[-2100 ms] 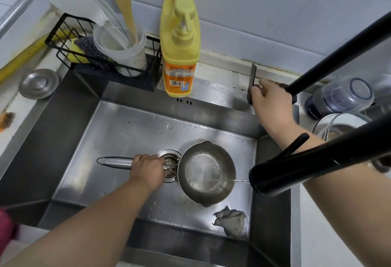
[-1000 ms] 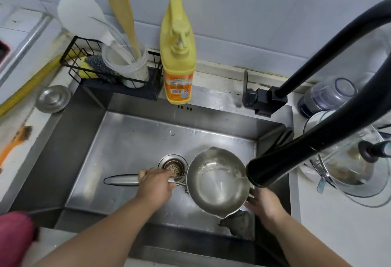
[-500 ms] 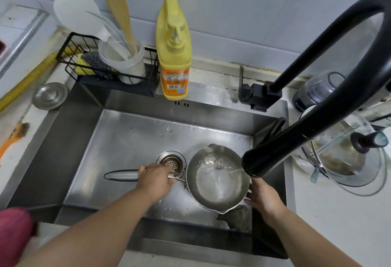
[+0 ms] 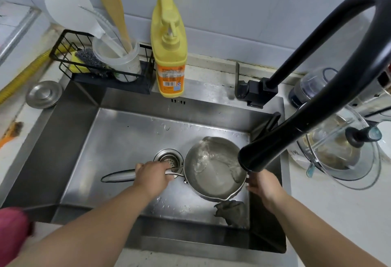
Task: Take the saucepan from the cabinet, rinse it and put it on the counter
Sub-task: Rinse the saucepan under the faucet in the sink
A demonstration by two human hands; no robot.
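A small steel saucepan (image 4: 211, 180) hangs inside the steel sink (image 4: 118, 137), to the right of the drain (image 4: 168, 157). Water swirls in its bowl. My left hand (image 4: 153, 174) is closed around the long handle near the bowl, and the handle's free end sticks out to the left. My right hand (image 4: 263, 187) holds the pan's right rim, under the black faucet head (image 4: 256, 156). The faucet head hides part of the rim.
A grey rag (image 4: 232, 210) lies in the sink below the pan. Yellow soap bottle (image 4: 169, 55) and a black wire caddy (image 4: 99, 63) with utensils stand behind the sink. A glass lid (image 4: 342, 150) over a bowl sits on the right counter (image 4: 330, 220). A drain stopper (image 4: 43, 94) rests at left.
My right hand left the faucet lever and came down to the pan's right rim. The water in the pan now swirls up toward its far side.
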